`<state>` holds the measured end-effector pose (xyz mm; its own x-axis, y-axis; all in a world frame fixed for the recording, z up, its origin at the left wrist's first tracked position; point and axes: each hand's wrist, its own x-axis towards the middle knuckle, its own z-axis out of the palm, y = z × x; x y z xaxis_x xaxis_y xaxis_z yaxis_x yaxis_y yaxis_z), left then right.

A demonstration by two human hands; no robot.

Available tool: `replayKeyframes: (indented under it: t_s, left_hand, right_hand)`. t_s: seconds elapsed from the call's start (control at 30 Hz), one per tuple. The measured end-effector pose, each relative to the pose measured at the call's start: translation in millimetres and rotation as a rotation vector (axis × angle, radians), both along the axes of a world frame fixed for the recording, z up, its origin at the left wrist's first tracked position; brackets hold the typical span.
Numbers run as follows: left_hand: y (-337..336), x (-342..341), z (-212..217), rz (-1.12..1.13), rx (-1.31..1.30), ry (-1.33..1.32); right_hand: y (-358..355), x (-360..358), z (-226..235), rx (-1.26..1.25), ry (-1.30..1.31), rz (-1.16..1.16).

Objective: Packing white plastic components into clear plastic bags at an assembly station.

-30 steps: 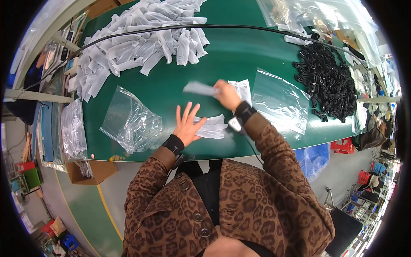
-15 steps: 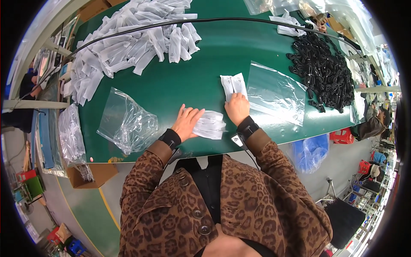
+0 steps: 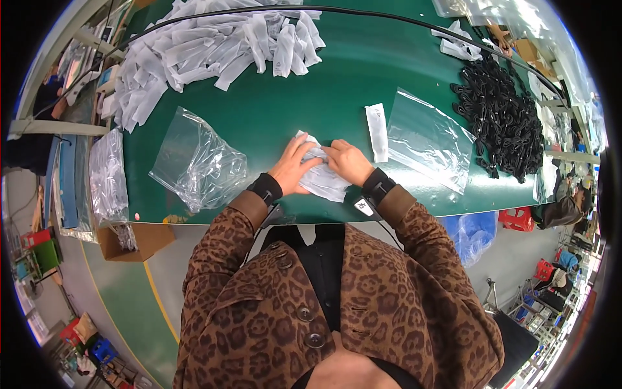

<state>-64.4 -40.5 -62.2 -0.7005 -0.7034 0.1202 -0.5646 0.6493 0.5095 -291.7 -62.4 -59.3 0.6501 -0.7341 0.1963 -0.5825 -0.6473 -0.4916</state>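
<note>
Near the front edge of the green table, a small stack of white translucent packets lies between my hands. My left hand holds the stack from its left side, thumb and fingers closed about it. From the right, my right hand pinches a packet at the top of the stack, its fingertips close to the left ones. A single white packet lies just beyond my right hand. Beside it is a flat clear plastic bag; a crumpled clear bag rests left of my left hand.
A large heap of white packets covers the far left. Bundled black cables are piled at the right, near another person's hand. A black cable arcs across the top. Below the left edge stands a cardboard box.
My right hand has moved left from the pair of packets to the stack, bringing one packet; one stays behind. My left hand has shifted slightly right and up along the stack.
</note>
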Motion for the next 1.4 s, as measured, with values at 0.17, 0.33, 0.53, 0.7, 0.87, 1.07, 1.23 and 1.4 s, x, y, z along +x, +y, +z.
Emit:
replayKeyframes:
  t_s: [0.17, 0.33, 0.53, 0.7, 0.87, 1.07, 1.23, 1.4]
  left_hand:
    - [0, -3, -6, 0.023, 0.141, 0.127]
    - [2, -6, 2, 0.028, 0.094, 0.118]
    - [4, -6, 9, 0.029, 0.038, 0.052]
    - [10, -9, 2, 0.123, 0.050, 0.137]
    - [16, -10, -9, 0.137, 0.015, 0.182]
    - [16, -7, -19, 0.099, 0.024, 0.194]
    - [18, -8, -19, 0.111, 0.021, 0.145]
    - [20, -7, -19, 0.129, 0.100, 0.172]
  right_hand:
    - [5, -4, -16, 0.035, -0.072, -0.124]
    - [3, -13, -26, 0.095, -0.053, -0.185]
    - [11, -20, -3, 0.268, -0.148, -0.387]
    - [-12, -13, 69, 0.447, -0.231, -0.484]
    - [-32, 10, 119, 0.276, -0.269, -0.299]
    - [-41, 5, 98, 0.439, -0.352, -0.390]
    - [-33, -24, 23, 0.243, -0.226, -0.366]
    - [-15, -28, 7, 0.100, -0.015, -0.305]
